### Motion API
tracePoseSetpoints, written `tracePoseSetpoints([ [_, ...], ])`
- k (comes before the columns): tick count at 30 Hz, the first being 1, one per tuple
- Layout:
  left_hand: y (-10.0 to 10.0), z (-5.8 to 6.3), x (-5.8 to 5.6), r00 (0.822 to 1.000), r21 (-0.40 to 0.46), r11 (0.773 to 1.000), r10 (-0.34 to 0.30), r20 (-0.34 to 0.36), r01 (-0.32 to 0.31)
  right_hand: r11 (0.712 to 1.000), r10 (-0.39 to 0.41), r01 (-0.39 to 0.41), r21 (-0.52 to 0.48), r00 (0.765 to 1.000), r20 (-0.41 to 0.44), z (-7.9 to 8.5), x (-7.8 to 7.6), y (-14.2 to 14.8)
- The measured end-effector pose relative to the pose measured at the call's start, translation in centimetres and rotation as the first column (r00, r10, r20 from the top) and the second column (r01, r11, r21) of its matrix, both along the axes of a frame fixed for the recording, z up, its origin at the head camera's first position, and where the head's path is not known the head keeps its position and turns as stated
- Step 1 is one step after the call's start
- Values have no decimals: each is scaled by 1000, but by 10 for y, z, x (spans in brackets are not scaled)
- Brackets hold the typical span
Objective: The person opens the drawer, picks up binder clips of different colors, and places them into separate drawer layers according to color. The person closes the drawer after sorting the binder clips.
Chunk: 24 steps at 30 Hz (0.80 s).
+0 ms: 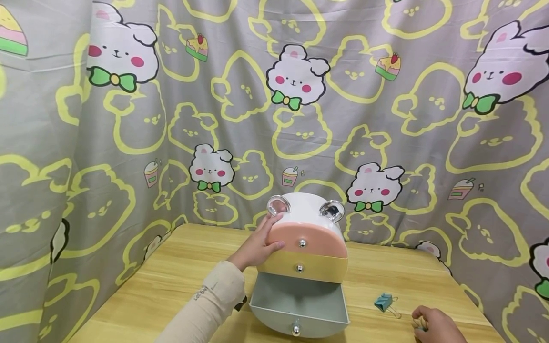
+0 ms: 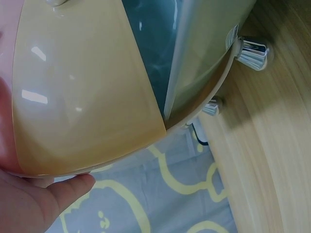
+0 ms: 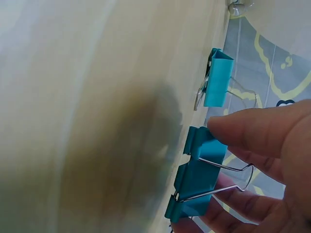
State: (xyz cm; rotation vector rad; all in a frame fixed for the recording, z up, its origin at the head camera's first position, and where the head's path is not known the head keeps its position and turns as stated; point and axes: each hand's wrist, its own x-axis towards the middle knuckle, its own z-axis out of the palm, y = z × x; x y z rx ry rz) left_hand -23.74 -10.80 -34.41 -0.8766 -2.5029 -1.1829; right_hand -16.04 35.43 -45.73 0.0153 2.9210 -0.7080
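Observation:
A small chest of drawers (image 1: 306, 205) with a white top and silver round ears stands on the table. Its pink and yellow drawers are closed, while the grey-green bottom drawer (image 1: 300, 295) is pulled out and bare inside. My left hand (image 1: 257, 245) rests against the chest's upper left side, fingers extended along it and thumb by the pink front. At the lower right, my right hand (image 1: 439, 326) pinches a teal binder clip (image 3: 197, 179) between thumb and fingers, close over the tabletop. A second teal binder clip (image 1: 383, 302) lies between that hand and the drawer.
The wood-grain table (image 1: 206, 257) is bounded at the back and sides by a grey curtain (image 1: 240, 133) with cartoon prints. A small black object (image 1: 241, 304) shows partly behind the left sleeve. Silver feet (image 2: 253, 53) support the chest.

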Motion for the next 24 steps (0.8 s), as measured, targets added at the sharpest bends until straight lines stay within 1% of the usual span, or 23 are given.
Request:
tracePoseSetpoints([
  [4,0,0,-1,1000,1,1000,0,-9,0,1000,6,-6,17,1000,-31,5,1,-3],
  [12,0,-1,-1,1000,10,1000,1,2,-1,1000,14,-14,19,999,-44,11,3,-13],
  [24,0,-1,0,1000,2,1000,6,4,-6,1000,27,-26,12,995,-98,14,2,-24],
])
